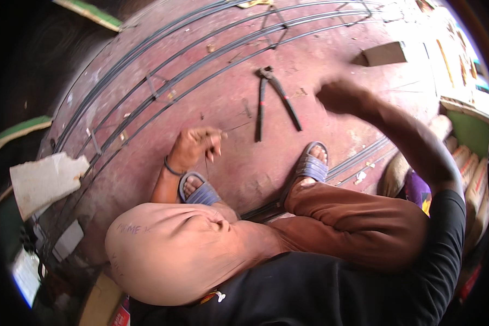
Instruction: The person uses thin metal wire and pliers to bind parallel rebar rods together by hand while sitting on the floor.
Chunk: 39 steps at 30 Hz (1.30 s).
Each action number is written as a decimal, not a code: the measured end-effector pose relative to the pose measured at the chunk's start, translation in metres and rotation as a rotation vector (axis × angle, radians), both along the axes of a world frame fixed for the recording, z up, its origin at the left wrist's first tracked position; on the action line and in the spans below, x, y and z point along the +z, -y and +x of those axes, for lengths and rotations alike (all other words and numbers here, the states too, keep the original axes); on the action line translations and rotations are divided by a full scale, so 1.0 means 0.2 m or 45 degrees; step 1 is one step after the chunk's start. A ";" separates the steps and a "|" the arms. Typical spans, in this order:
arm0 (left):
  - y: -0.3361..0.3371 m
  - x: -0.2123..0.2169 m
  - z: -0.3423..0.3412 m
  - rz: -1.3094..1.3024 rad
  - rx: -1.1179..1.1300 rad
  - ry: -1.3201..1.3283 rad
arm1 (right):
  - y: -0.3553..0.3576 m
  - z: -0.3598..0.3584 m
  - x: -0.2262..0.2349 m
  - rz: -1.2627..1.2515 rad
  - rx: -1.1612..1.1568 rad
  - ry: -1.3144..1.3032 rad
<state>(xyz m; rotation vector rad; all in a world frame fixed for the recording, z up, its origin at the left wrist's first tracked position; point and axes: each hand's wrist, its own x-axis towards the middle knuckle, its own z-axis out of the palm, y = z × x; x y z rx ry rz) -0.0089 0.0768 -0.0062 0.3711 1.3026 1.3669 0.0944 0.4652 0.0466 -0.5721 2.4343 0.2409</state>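
Note:
My left hand [194,146], with a dark band at the wrist, is held low above my left sandal. Its thumb and fingers are pinched on a thin tie wire [237,128], one end of which sticks out to the right. My right hand [339,96] is raised at the right and smeared by motion, so its fingers cannot be made out. Between the hands, a pair of end-cutting pincers [261,106] lies on the floor with its long black, red-banded handles spread apart. Neither hand touches it.
Long steel rods joined by bent stirrups [152,87] curve across the far floor. A grey-brown block [384,54] lies at the far right. More rods [358,157] run beside my right sandal [313,161]. Sacks [475,187] stand at the right; a broken pale board [46,182] is at the left.

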 end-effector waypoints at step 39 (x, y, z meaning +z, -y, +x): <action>-0.77 0.54 -0.18 0.021 -0.452 -0.813 | -0.21 -0.02 0.45 0.141 -0.865 -0.340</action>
